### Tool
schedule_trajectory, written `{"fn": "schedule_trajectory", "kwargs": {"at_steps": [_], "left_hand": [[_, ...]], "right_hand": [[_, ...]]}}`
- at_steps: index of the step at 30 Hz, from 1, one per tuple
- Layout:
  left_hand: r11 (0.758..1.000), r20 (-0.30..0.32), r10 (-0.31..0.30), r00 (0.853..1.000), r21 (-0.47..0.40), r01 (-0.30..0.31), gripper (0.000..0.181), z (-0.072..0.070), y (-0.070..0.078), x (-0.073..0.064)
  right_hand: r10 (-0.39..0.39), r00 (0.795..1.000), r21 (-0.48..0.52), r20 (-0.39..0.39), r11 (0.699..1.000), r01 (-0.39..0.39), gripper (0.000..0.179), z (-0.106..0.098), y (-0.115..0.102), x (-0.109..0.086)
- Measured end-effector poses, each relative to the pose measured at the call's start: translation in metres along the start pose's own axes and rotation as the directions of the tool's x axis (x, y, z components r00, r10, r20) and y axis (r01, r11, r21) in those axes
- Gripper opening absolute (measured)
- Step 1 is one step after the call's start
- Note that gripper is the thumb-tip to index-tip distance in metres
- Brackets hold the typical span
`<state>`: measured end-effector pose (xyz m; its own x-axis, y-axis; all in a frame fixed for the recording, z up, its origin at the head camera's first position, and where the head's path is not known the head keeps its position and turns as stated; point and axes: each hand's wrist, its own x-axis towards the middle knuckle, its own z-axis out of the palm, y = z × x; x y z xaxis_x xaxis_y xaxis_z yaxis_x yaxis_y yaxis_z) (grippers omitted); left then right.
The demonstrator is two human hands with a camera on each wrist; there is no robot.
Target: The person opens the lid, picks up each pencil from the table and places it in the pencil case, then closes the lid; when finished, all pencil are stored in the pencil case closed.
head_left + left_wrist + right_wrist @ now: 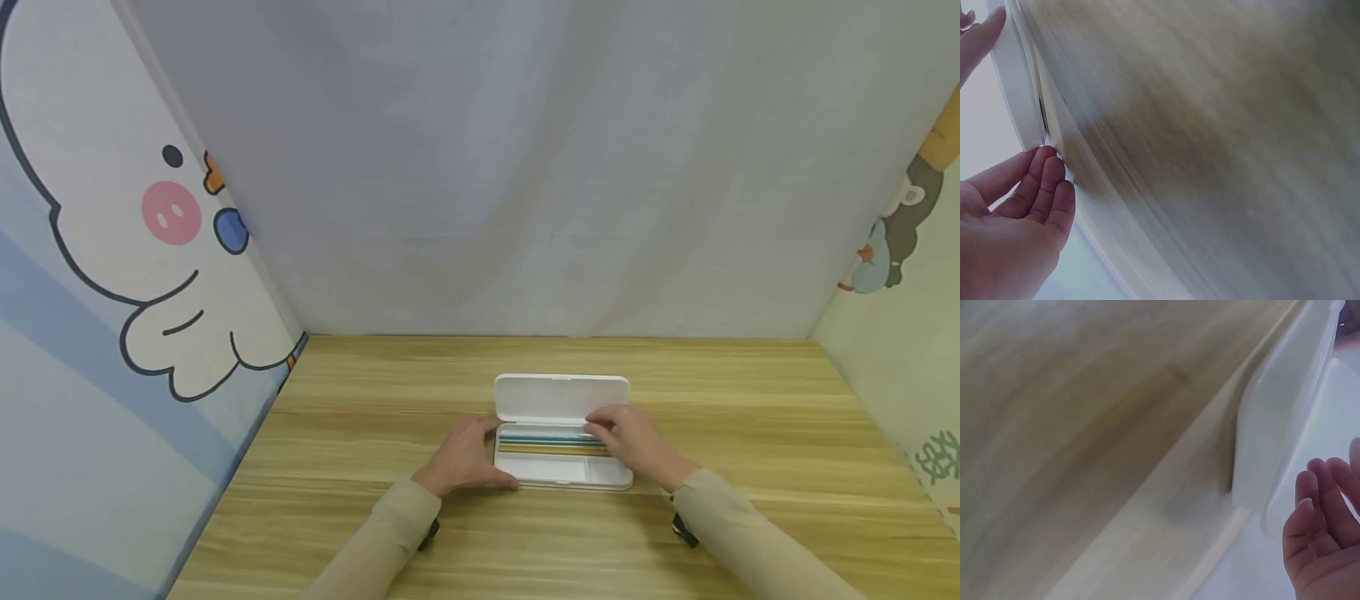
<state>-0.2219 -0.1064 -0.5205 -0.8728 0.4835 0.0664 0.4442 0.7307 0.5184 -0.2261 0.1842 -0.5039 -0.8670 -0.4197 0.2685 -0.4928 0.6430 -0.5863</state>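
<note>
A white pencil case [547, 470] lies on the wooden table with its hinged lid [562, 397] raised at the back. Several slim blue-green and yellow pencil-like sticks [540, 440] lie lengthwise in its rear part. My left hand [463, 458] grips the case's left end, thumb at the front edge and fingers toward the back. At the right end, my right hand [637, 442] reaches over the case, thumb and index finger by the sticks' right ends. Whether they pinch a stick is hidden. In the right wrist view, bent fingers [1329, 506] hang over the white case wall [1266, 431].
The wood-grain table [360, 383] runs back to a pale grey curtain [480, 167]. Cartoon-printed walls stand at the left [97, 183] and right [907, 350]. A small dark device [684, 530] sits under the right wrist.
</note>
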Motion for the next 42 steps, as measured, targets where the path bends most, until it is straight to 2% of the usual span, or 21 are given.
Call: {"fn": "schedule_trajectory", "kwargs": {"at_steps": [5, 10, 23, 32, 37, 42], "left_hand": [[1.000, 0.000, 0.000, 1.000, -0.006, 0.000, 0.085, -0.001, 0.001, 0.000], [1.000, -0.002, -0.001, 1.000, -0.004, 0.001, 0.084, -0.002, 0.001, 0.000], [1.000, -0.001, 0.007, 1.000, 0.020, -0.007, 0.083, -0.003, 0.003, 0.000], [1.000, -0.004, 0.022, 1.000, 0.008, -0.021, 0.080, -0.003, 0.002, 0.000], [1.000, -0.001, 0.015, 1.000, 0.006, -0.015, 0.081, -0.003, 0.002, -0.001], [1.000, 0.001, 0.001, 1.000, -0.008, -0.001, 0.080, -0.003, 0.001, -0.001]], "right_hand": [[0.069, 0.998, 0.031, 0.003, 0.997, -0.069, 0.020, -0.007, 0.005, -0.004], [0.088, 0.996, 0.043, -0.031, 0.995, -0.087, 0.033, -0.016, 0.012, -0.007], [0.179, 0.984, -0.043, -0.016, 0.983, -0.179, 0.044, -0.040, 0.024, -0.013], [0.320, 0.947, -0.049, -0.006, 0.946, -0.320, 0.063, -0.052, 0.027, -0.006], [0.384, 0.922, -0.021, 0.061, 0.924, -0.383, 0.075, -0.054, 0.024, 0.003], [0.449, 0.882, 0.031, 0.144, 0.889, -0.457, 0.085, -0.053, 0.023, 0.011]]}}
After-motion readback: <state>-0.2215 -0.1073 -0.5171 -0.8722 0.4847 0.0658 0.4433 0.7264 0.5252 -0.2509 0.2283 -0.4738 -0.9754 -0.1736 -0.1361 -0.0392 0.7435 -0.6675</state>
